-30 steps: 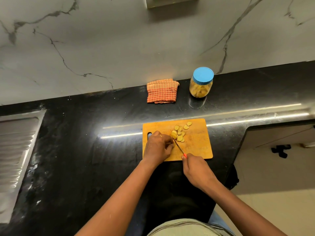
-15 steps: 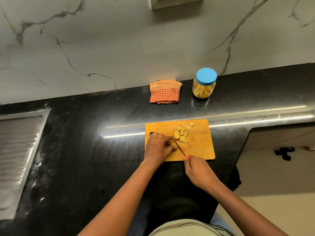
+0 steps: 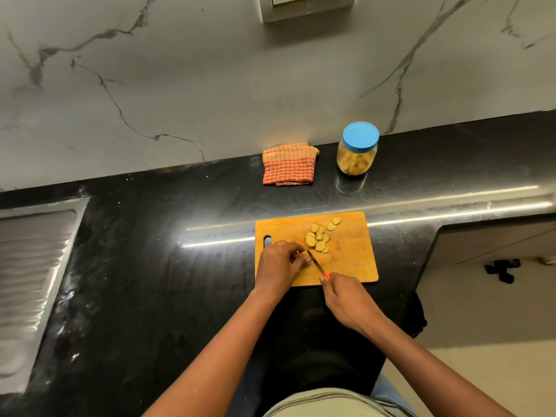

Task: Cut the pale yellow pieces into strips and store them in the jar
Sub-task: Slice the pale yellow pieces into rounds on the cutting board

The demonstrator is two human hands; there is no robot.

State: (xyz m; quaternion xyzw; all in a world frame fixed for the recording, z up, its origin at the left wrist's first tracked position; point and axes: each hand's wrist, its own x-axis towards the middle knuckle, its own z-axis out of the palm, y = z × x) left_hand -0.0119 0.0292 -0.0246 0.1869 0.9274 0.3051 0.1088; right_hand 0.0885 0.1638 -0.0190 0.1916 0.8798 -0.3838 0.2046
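Note:
Several pale yellow slices [image 3: 319, 236] lie in a loose pile on the wooden cutting board [image 3: 349, 251]. My left hand [image 3: 278, 263] rests on the board's left part with fingers curled over a piece at the knife's edge; that piece is mostly hidden. My right hand [image 3: 346, 299] grips a knife [image 3: 315, 261] by its red handle, the blade angled up-left toward my left fingertips. The jar [image 3: 357, 152], with a blue lid on and yellow pieces inside, stands at the back of the counter.
A folded orange checked cloth [image 3: 289, 164] lies left of the jar against the marble wall. A steel sink drainboard [image 3: 30, 266] is at the far left. The black counter [image 3: 180, 281] drops off at the right to a lower floor area.
Both hands stay at the board; the knife blade has shifted slightly along the piece under my left fingers. The view has moved a little.

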